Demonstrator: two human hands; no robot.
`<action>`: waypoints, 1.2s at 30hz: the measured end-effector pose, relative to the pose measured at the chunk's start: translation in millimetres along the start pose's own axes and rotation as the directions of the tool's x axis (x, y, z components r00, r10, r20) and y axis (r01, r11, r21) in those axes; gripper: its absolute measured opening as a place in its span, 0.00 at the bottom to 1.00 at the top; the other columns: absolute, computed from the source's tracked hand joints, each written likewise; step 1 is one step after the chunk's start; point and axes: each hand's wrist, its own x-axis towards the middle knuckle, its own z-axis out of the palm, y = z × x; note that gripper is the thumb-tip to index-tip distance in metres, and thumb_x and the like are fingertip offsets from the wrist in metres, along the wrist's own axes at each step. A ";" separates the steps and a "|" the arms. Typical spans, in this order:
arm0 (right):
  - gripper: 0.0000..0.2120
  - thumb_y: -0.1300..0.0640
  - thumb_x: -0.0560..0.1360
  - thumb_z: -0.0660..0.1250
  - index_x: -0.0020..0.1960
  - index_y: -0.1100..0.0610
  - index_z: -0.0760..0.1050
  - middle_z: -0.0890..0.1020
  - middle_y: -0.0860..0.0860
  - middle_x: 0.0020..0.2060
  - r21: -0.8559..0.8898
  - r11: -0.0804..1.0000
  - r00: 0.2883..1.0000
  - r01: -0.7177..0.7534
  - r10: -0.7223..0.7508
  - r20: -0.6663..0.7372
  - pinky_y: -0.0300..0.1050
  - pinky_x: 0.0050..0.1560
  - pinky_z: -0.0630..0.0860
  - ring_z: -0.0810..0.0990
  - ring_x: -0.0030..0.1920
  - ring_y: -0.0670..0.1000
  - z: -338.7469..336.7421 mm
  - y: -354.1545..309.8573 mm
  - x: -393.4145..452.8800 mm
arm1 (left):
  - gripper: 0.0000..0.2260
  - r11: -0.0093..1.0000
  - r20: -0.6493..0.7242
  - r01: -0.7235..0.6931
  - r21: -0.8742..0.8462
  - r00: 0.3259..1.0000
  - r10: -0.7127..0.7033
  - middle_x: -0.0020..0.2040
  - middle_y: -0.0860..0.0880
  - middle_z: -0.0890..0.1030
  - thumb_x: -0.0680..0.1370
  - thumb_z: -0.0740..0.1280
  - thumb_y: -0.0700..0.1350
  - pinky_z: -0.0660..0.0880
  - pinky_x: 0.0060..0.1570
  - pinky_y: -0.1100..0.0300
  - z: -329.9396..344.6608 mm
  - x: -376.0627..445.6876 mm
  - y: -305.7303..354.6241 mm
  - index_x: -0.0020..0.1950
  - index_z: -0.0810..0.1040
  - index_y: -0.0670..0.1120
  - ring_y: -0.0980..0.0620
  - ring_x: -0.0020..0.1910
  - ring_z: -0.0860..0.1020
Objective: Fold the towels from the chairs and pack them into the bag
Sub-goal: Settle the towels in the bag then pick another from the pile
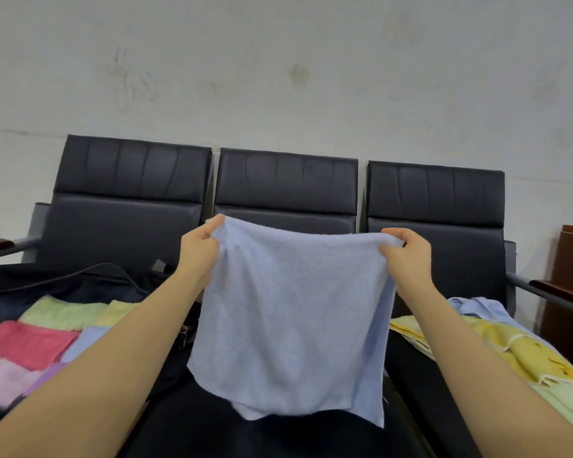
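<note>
Blue towel [288, 312] hangs in front of middle chair [286, 183], top edge level; left hand [199, 246] and right hand [407, 256] pinch upper corners, equally near; cloth drops below.

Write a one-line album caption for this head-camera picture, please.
Both hands, left and right, hold a light blue towel up by its top corners before three black chairs.

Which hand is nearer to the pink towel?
Left. The left hand is above and right of the pink towel; the right hand is much farther right.
</note>
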 end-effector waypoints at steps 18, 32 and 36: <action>0.12 0.62 0.76 0.66 0.60 0.57 0.78 0.78 0.48 0.49 0.198 0.979 0.993 -0.042 0.063 -0.097 0.41 0.53 0.71 0.75 0.52 0.48 -10.2 -31.5 16.2 | 0.25 0.990 -0.200 -0.082 -0.117 0.978 0.058 0.61 0.49 0.79 0.76 0.54 0.27 0.73 0.36 0.64 5.0 4.6 23.2 0.64 0.78 0.48 0.54 0.32 0.71; 0.14 0.64 0.78 0.63 0.62 0.58 0.77 0.79 0.53 0.59 0.133 0.988 0.986 0.080 -0.059 -0.159 0.39 0.59 0.68 0.75 0.61 0.51 -9.1 -20.0 7.7 | 0.20 0.983 -0.148 -0.138 0.117 0.977 0.155 0.70 0.46 0.71 0.78 0.63 0.35 0.65 0.63 0.60 4.5 6.7 30.1 0.70 0.71 0.42 0.47 0.69 0.69; 0.16 0.65 0.79 0.60 0.66 0.60 0.73 0.74 0.56 0.63 -0.051 0.987 0.973 0.152 -0.159 -0.166 0.38 0.58 0.65 0.72 0.64 0.54 -9.3 -17.7 11.9 | 0.18 0.901 -0.087 -0.205 0.383 0.963 0.256 0.70 0.43 0.71 0.80 0.61 0.36 0.66 0.65 0.57 7.6 13.2 36.2 0.71 0.70 0.39 0.45 0.69 0.69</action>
